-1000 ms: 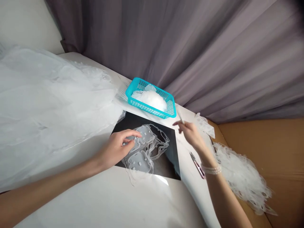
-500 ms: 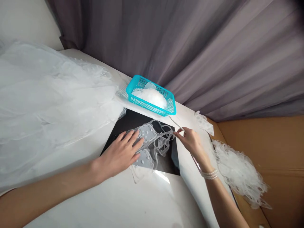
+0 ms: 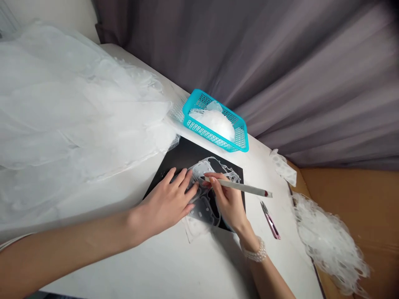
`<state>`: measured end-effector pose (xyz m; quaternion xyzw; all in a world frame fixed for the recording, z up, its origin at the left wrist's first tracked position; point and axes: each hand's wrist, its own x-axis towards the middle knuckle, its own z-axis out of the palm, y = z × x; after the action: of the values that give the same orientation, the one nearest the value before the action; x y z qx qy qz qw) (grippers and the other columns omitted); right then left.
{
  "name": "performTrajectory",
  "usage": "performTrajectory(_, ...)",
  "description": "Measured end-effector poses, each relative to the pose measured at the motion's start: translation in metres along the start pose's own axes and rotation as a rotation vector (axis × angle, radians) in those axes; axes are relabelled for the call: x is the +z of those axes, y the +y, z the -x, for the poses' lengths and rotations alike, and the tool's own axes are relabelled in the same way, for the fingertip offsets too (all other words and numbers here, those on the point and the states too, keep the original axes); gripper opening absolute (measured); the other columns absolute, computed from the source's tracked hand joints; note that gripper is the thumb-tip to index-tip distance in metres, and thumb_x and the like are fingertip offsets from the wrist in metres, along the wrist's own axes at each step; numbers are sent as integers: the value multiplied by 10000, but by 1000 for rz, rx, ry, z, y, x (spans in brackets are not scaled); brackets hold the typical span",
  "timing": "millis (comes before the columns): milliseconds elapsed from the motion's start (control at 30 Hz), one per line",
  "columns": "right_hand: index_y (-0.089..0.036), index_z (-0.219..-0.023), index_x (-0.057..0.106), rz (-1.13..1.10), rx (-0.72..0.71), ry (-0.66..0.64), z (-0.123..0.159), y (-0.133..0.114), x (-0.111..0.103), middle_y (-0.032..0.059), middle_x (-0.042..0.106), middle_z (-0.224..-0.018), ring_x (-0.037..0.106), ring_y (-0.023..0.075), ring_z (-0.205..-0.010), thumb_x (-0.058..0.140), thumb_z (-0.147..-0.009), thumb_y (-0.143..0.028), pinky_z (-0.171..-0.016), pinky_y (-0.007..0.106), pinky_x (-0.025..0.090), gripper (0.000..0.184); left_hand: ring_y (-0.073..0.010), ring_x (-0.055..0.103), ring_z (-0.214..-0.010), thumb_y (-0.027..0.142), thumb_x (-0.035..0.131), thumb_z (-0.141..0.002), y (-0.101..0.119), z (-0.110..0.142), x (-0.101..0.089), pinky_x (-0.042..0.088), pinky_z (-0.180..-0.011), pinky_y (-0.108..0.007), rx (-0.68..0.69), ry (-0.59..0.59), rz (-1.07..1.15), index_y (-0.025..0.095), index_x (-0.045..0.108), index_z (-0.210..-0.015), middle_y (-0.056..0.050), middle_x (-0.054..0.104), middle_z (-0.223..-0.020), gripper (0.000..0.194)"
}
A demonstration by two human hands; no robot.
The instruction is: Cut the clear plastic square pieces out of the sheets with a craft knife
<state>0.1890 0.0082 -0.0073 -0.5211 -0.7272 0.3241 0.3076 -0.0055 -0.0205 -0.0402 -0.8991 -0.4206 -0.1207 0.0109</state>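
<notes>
Head view: your left hand [image 3: 165, 203] spread flat, pinning clear cut-out sheet [image 3: 202, 174] on black board [image 3: 232, 166], dark ground showing its edges; your right hand [image 3: 226, 203] pinches slim pale tool [image 3: 240, 187] pen-style over it. Pink snips [image 3: 270, 220] at 3 o'clock, turquoise basket [image 3: 215, 139] at 12, both within reach.

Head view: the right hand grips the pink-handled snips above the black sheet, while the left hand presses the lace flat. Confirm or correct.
The head view shows the right hand gripping a slim white pen-like tool, not the snips, which lie on the table. The left hand does press the lace on the black sheet.
</notes>
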Motion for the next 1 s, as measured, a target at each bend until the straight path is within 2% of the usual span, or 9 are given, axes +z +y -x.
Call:
performTrajectory(67,-215,-1095,664,47,-52,-28,2,2,1,69,715,-1001,684,201,-887,470,-1003,-353,-800,349,539,255,-445,425,-1345,364,443,-978,0,1,1,298,-1076,-609,4,-3,21,68,508,-1367,-303,450,-1451,493)
performTrajectory(200,-209,-1081,663,188,-164,-57,1,-2,2,71,722,-983,676,198,-875,448,-1011,-285,-794,346,538,239,-437,401,-1367,357,446,-980,1,2,-1,279,-1099,-612,-1,-27,40,71,500,-1361,-296,426,-1473,480)
performTrajectory(400,-204,-1076,662,278,-238,-52,-5,-2,9,69,714,-964,665,187,-851,451,-1006,-237,-775,335,537,225,-437,381,-1381,337,448,-984,2,1,-8,284,-1100,-612,-4,-53,47,63,486,-1371,-298,414,-1481,475)
performTrajectory(500,-210,-1064,664,314,-266,-50,-7,-3,11,68,709,-964,661,191,-854,453,-1005,-229,-775,342,538,220,-413,360,-1404,337,466,-980,3,2,-8,255,-1126,-599,-32,-60,84,97,487,-1380,-254,422,-1495,467)
performTrajectory(633,-209,-1041,654,356,-266,-49,1,-5,9,67,700,-922,662,188,-814,449,-1003,-206,-744,343,553,208,-411,335,-1420,326,504,-967,3,2,-9,212,-1141,-618,-60,-61,123,109,492,-1390,-238,418,-1505,475)
performTrajectory(833,-206,-1139,602,399,-350,-80,18,7,7,113,685,-1110,658,211,-1097,432,-996,-129,-909,369,567,235,-426,353,-1404,333,505,-966,2,1,-13,239,-1121,-628,-15,-90,64,66,492,-1387,-286,406,-1493,498)
performTrajectory(1000,-224,-1307,562,515,-451,-145,12,16,11,142,635,-1153,628,251,-1108,421,-997,-146,-909,414,566,349,-397,341,-1422,329,500,-963,0,2,-5,232,-1142,-595,-38,-68,98,90,530,-1346,-251,413,-1503,453)
